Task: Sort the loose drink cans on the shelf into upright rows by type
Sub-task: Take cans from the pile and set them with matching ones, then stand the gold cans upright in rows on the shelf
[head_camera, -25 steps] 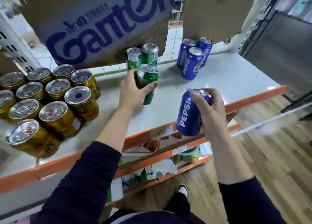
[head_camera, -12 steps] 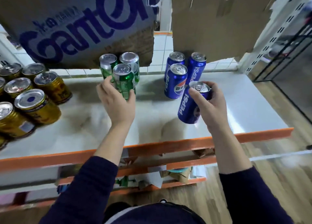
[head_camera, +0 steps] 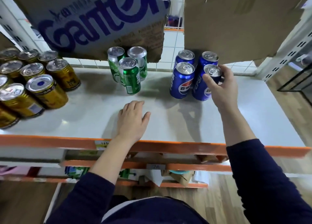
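Blue can (head_camera: 201,88) stands upright under your right hand (head_camera: 219,87), whose fingers curl round its top. It is to the right of the green cans (head_camera: 130,77), just beside three other blue cans (head_camera: 182,82). Your left hand (head_camera: 132,121) lies flat and loose on the shelf (head_camera: 168,122), in front of the green cans, and holds nothing. The can's long axis is vertical and its base seems to rest on the shelf, so I judge you only need to let go. Gold cans (head_camera: 47,92) stand left of the green cans; your left hand is nearer to them.
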### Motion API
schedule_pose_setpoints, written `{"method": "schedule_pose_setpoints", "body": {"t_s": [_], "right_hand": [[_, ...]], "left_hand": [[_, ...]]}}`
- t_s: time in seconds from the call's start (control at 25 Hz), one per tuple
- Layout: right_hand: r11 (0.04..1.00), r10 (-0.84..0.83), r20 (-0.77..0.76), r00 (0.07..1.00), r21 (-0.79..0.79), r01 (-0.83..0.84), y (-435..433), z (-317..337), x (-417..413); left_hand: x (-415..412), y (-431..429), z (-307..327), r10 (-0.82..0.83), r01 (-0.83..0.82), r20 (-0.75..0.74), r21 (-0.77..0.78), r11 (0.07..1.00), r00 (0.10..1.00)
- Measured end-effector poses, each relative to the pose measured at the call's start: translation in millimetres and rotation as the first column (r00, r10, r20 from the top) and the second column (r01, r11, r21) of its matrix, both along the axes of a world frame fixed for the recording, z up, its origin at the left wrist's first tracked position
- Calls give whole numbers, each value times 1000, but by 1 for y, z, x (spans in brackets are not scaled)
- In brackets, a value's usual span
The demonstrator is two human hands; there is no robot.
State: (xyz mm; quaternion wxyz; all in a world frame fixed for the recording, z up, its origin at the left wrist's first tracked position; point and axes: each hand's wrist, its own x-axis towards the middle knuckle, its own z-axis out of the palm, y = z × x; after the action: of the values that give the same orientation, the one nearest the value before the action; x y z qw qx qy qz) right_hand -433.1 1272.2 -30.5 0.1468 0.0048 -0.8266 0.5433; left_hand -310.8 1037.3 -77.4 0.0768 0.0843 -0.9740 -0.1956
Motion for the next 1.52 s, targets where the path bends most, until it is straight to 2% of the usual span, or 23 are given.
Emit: {"method": "schedule_pose_setpoints", "body": {"t_s": [0.08, 0.16, 0.24, 0.32, 0.48, 0.64, 0.84, 1.04, 1.16, 1.4, 1.52], "right_hand": [[994, -68, -76, 995, 76, 74, -7, 2, 11], [978, -100, -237, 966, 155, 139, -21, 4, 28], [977, -101, -330, 939, 145, 156, -40, 7, 47], [985, -53, -299, 953, 139, 99, -65, 8, 65], [937, 266, -237, 934, 293, -192, -148, -3, 113], [840, 503, -198, 841, 342, -422, -255, -12, 173], [661, 732, -149, 664, 388, -642, -402, -17, 268], [528, 832, -88, 548, 430, -733, -508, -18, 327], [486, 859, -77, 507, 435, -757, -561, -18, 342], [450, 892, -117, 437, 342, -825, -677, -12, 331], [470, 883, -193, 429, 324, -821, -755, -1, 308]], "left_hand": [[5, -8, 3, -5, 5, -5, 8, 1000, 1000], [13, -22, 8, 3, -3, -37, -1, 1000, 999], [28, -43, 14, 21, -22, -79, -14, 1000, 997], [50, -69, 19, 67, -71, -129, -22, 997, 989], [114, -136, 25, 192, -207, -215, -50, 977, 958], [188, -213, 29, 303, -327, -219, -81, 942, 927], [297, -328, 29, 480, -507, -203, -104, 856, 853], [372, -412, 28, 550, -571, -205, -60, 819, 810], [395, -449, 22, 604, -622, -209, -27, 783, 769], [391, -544, 23, 640, -660, -227, -20, 751, 734], [369, -612, 32, 635, -661, -248, -34, 750, 732]]}}
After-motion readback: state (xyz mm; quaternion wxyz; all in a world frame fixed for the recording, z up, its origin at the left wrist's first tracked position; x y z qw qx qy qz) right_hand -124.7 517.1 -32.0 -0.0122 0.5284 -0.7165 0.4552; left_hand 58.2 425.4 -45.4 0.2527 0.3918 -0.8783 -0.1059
